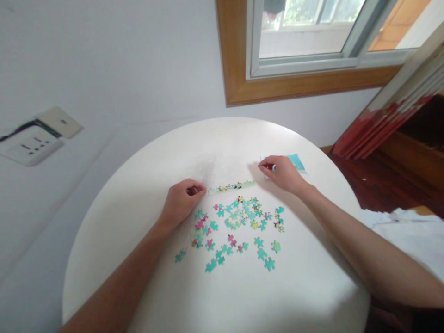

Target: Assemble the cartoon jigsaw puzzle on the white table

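A joined strip of jigsaw pieces (231, 186), pale green with small coloured figures along it, lies on the white round table (138, 194). At its left end is my left hand (182, 200), closed in a pinch with the fingertips against or just beside the strip; anything between them is hidden. Up and to the right of the strip, my right hand (282, 173) is also pinched, and I cannot make out what it may hold. It partly covers a blue picture card (297, 163). Loose jigsaw pieces (244, 215), turquoise, pink and yellow, are scattered nearer to me.
Several single pieces lie apart, such as a turquoise piece (180, 255) at the left and another turquoise piece (269, 264) at the front right. A wall with a socket (33, 145) and a window (305, 37) stand behind. White crumpled sheeting (402, 231) is right of the table.
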`<state>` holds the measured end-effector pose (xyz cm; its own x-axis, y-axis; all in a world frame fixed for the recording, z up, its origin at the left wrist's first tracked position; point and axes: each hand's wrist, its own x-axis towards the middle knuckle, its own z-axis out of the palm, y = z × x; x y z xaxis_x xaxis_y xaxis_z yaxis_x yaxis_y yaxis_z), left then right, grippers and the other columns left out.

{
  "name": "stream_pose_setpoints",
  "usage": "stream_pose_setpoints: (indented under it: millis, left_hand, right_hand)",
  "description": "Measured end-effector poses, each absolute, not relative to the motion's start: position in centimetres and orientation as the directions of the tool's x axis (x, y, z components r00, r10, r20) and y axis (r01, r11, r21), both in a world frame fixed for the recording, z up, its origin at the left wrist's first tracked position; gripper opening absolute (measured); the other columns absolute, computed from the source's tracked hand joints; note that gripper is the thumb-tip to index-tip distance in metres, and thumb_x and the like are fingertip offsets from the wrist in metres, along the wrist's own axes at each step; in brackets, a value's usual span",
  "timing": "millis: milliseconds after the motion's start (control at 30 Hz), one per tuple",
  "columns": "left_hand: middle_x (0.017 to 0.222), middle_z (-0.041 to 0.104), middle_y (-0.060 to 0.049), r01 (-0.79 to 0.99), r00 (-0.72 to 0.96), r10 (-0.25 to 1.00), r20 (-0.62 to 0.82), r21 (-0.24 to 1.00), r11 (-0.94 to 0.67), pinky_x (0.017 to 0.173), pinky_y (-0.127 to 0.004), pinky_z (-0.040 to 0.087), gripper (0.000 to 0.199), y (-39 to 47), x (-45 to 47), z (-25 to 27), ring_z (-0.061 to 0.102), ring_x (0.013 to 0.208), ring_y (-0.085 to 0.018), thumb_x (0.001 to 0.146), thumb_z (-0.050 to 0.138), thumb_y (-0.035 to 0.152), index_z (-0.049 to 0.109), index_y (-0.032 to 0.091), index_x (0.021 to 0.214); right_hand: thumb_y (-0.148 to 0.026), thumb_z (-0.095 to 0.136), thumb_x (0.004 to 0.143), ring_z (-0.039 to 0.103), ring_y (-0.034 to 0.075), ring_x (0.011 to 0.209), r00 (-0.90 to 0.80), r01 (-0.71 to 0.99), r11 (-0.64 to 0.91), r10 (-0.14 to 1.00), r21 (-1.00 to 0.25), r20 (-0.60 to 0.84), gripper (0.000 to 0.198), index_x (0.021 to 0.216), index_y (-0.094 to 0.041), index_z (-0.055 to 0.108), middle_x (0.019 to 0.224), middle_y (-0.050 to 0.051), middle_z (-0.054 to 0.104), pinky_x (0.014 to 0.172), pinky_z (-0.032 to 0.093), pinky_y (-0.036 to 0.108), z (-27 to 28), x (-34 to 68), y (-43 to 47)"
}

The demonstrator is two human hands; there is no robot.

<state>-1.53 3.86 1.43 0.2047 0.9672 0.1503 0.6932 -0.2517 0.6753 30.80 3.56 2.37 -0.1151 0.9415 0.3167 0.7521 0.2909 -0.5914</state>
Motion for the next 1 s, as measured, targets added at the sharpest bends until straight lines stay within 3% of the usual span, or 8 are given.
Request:
stream_pose_setpoints:
  millis: [233,400,500,1000]
  left_hand:
    - [0.07,0.067,-0.001,0.676,0.199,0.971,0.136,0.698,-0.236,0.061,-0.026,0.046,0.018,3.7,-1.3,1.4,0.06,0.064,-0.016,0.075,0.067,0.035,0.07,0.018,0.079]
    - [0.07,0.068,-0.001,0.695,0.183,0.973,0.143,0.68,-0.231,0.062,-0.027,0.046,0.022,3.8,-1.2,1.5,0.061,0.064,-0.017,0.077,0.064,0.041,0.069,0.019,0.079]
    - [0.074,0.07,-0.002,0.709,0.171,0.974,0.148,0.668,-0.226,0.066,-0.029,0.047,0.026,3.8,-1.1,1.7,0.062,0.067,-0.019,0.079,0.062,0.044,0.071,0.02,0.081]
    - [0.083,0.073,-0.004,0.718,0.18,0.978,0.108,0.665,-0.205,0.069,-0.03,0.049,0.028,3.9,-1.4,1.4,0.063,0.072,-0.019,0.08,0.063,0.043,0.074,0.019,0.09]
  right_hand:
    - [-0.017,0.056,0.088,0.059,0.015,0.072,-0.191,0.739,0.348,0.929,-0.577,0.317,0.017,0.089,-0.017,0.073,0.083,0.005,0.072,0.072,0.043,0.029,3.2,28.0,1.5]
    - [-0.02,0.05,0.096,0.06,0.015,0.084,-0.564,0.489,0.63,0.756,-0.603,0.332,0.02,0.094,-0.018,0.07,0.089,0.005,0.07,0.079,0.046,0.027,4.6,23.9,-2.3]
    - [-0.021,0.049,0.097,0.061,0.015,0.087,-0.7,0.389,0.7,0.647,-0.599,0.302,0.02,0.099,-0.017,0.069,0.096,0.006,0.07,0.081,0.047,0.028,4.8,22.9,-3.5]
    - [-0.023,0.045,0.1,0.058,0.016,0.082,-0.789,0.413,0.734,0.584,-0.54,0.191,0.023,0.09,-0.018,0.065,0.085,0.004,0.066,0.077,0.043,0.029,4.8,22.8,-3.8]
